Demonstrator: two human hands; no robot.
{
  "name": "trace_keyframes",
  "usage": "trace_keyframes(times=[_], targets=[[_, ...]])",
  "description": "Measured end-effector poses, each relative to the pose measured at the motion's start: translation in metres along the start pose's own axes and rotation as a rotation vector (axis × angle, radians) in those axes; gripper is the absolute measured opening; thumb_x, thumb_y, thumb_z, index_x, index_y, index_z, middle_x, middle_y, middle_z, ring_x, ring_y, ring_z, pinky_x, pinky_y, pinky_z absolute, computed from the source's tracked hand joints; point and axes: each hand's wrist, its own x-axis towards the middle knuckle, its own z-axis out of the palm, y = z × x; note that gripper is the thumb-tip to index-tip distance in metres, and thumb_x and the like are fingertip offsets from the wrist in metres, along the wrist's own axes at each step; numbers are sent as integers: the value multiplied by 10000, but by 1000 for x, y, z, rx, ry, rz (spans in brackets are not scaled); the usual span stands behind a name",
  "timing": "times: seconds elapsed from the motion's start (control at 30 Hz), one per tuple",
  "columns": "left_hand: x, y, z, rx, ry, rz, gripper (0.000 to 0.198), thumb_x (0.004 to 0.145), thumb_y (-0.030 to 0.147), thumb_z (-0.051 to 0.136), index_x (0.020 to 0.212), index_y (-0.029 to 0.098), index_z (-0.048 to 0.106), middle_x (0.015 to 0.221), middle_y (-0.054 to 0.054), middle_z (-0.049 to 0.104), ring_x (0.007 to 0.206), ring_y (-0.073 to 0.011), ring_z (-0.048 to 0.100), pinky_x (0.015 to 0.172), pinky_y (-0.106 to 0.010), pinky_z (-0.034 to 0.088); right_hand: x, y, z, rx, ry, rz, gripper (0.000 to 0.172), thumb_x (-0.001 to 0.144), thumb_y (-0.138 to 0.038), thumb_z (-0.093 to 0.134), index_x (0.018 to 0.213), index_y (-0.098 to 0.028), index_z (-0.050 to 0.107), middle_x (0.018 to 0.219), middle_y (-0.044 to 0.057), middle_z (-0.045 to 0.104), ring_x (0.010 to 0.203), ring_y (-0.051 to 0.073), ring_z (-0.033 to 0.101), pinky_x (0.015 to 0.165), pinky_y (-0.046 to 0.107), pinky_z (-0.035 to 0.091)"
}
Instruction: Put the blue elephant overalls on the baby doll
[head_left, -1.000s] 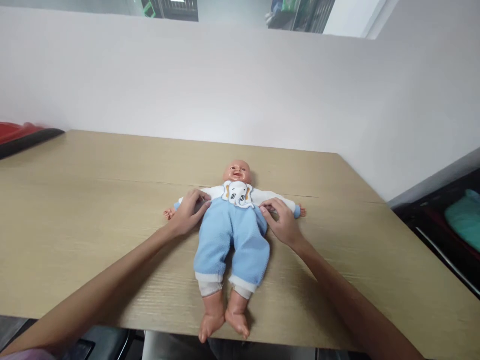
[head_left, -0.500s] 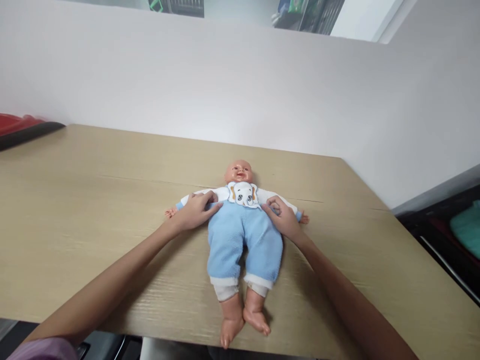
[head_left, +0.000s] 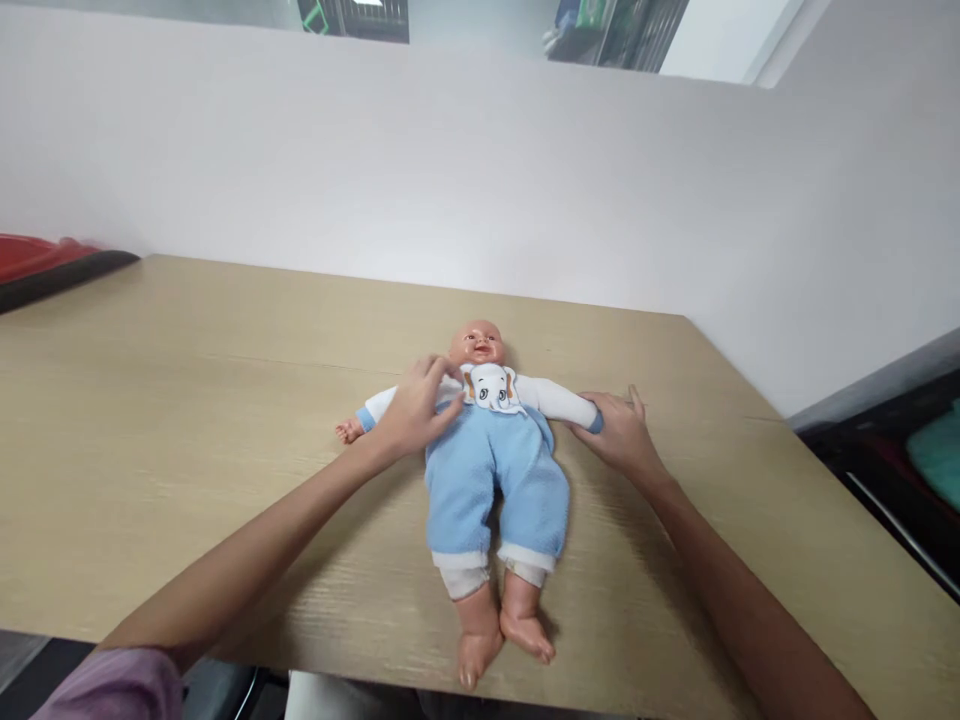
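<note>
A baby doll (head_left: 499, 470) lies face up on the table, its head at the far end and its bare feet towards me. It wears fleecy light-blue trousers and a white top with blue cuffs. A white elephant-face bib (head_left: 491, 388) covers its chest. My left hand (head_left: 420, 408) rests at the doll's chest and upper arm beside the bib, thumb and fingers apart. On the other side, my right hand (head_left: 619, 432) is closed around the end of the doll's sleeve (head_left: 559, 400), hiding the doll's hand there.
The wooden table (head_left: 187, 440) reaches back to a white wall (head_left: 360, 170) with a window opening above. A red item with a black edge (head_left: 52, 262) is at the far left. Beyond the table's right edge stands a dark rack (head_left: 892, 460) with teal cloth.
My right hand has gone from the trouser waist out to the sleeve end and closed on it. My left hand has moved up and inward to the chest. The doll's legs have shifted slightly right.
</note>
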Motion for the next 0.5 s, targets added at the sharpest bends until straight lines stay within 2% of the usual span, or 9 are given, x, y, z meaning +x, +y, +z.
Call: trace_keyframes(times=[0.07,0.13,0.2,0.23,0.3,0.37,0.43,0.5], targets=[[20,20,15,-20,-39,122,327,1058,440,610,1295,216,577,1369,-165,659,1355,-349,593,1199,-515,469,13,-5,-18,-48,75,-46,309,950,-413,665,1152,-196,751,1046,122,803,1015,360,727,1325,737,237],[45,39,35,-2,-73,203,490,1013,493,703,1382,205,556,1460,-193,627,1433,-379,552,1259,-539,423,29,-22,-43,-106,162,-122,331,938,-383,716,1201,-187,761,1085,134,799,1078,380,712,1356,742,167],[73,53,57,35,-103,219,639,937,456,805,1439,163,538,1475,-221,636,1418,-412,570,1240,-560,440,44,-46,-70,-110,206,-184,386,966,-346,733,1332,-222,732,1266,133,785,1252,410,665,1363,774,74],[85,58,67,44,-109,194,630,917,404,819,1429,150,553,1435,-224,668,1369,-418,608,1192,-559,480,49,-60,-81,-85,240,-201,402,979,-320,729,1374,-246,713,1376,126,755,1350,425,620,1359,790,42],[105,62,79,1,-99,124,477,930,346,786,1333,151,622,1305,-206,747,1240,-405,691,1088,-533,546,54,-85,-95,-36,315,-186,390,998,-265,697,1388,-290,694,1573,108,641,1508,449,506,1347,814,46],[114,60,80,-133,-40,54,361,945,344,766,1247,170,674,1221,-173,796,1157,-377,739,1043,-504,572,48,-103,-94,28,455,-72,407,1027,-278,656,1434,-286,636,1631,143,562,1560,455,459,1331,822,141],[112,53,71,-345,44,-7,392,930,371,783,1263,183,698,1261,-145,814,1182,-360,751,1066,-491,575,32,-114,-79,210,568,34,410,1046,-338,644,1440,-257,568,1550,201,584,1510,426,526,1291,764,336],[103,45,57,-564,115,-90,437,915,414,802,1277,182,725,1307,-124,815,1236,-358,746,1105,-489,569,9,-121,-57,522,521,87,350,1062,-383,645,1373,-259,543,1386,186,658,1365,358,647,1197,635,521]])
